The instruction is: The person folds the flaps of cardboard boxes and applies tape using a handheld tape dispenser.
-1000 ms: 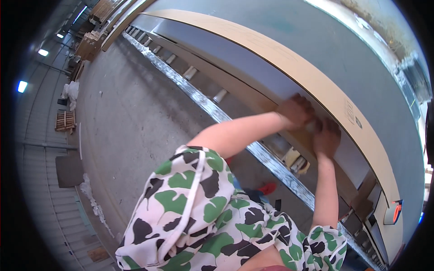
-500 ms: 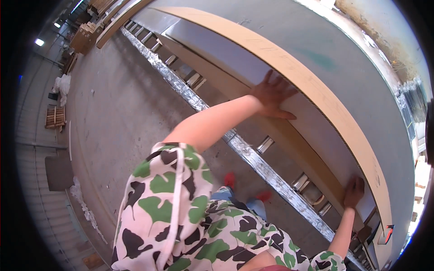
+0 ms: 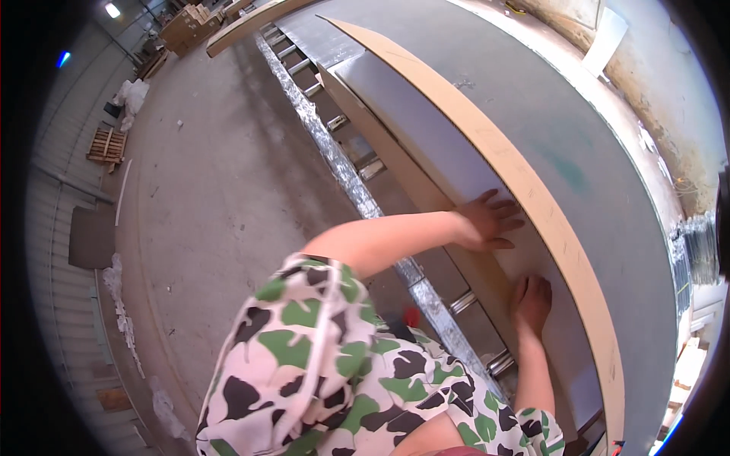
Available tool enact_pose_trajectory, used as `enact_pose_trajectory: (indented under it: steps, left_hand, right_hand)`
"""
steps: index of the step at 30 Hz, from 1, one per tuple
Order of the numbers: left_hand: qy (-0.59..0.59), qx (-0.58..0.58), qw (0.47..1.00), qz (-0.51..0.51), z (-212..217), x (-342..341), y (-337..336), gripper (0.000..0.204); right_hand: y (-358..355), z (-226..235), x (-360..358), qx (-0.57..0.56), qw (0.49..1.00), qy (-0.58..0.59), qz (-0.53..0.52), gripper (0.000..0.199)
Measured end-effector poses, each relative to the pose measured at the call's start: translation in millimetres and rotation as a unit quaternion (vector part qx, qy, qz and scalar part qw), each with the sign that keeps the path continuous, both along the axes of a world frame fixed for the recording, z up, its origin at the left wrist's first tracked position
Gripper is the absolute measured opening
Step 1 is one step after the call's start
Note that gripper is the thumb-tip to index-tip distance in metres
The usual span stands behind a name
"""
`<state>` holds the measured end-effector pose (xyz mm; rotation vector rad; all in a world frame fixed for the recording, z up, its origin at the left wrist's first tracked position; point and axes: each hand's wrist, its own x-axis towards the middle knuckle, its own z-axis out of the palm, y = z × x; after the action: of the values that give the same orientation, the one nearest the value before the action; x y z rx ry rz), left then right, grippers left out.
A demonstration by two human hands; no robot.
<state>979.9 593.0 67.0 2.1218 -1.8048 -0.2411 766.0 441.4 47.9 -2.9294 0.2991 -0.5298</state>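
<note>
Left hand (image 3: 492, 221) and right hand (image 3: 532, 301) lie apart near cardboard edge (image 3: 525, 190).

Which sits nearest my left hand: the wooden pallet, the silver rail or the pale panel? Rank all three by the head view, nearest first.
1. Pale panel: right under the spread left hand.
2. Silver rail: to that hand's left, beyond the cardboard's edge.
3. Wooden pallet: far left, across the floor.
</note>
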Motion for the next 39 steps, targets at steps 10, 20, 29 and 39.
enact_pose_trajectory:
  steps: [10,20,29,39]
  left_hand:
    - [-0.014,0.047,0.994,0.096,-4,128,64,0.077]
    - [-0.086,-0.142,0.984,-0.070,-5,180,109,0.060]
    - [-0.145,0.094,0.973,0.152,8,359,220,0.084]
    - [-0.052,0.190,0.968,0.159,8,414,217,0.071]
  right_hand:
    - [15,5,4,0.041,0.999,-0.004,-0.029,0.011]
    - [91,-3,165,0.015,0.994,-0.010,-0.107,0.015]
    - [103,-7,170,0.039,0.986,0.039,-0.159,0.018]
    - [107,-9,187,0.021,0.987,0.002,-0.159,0.015]
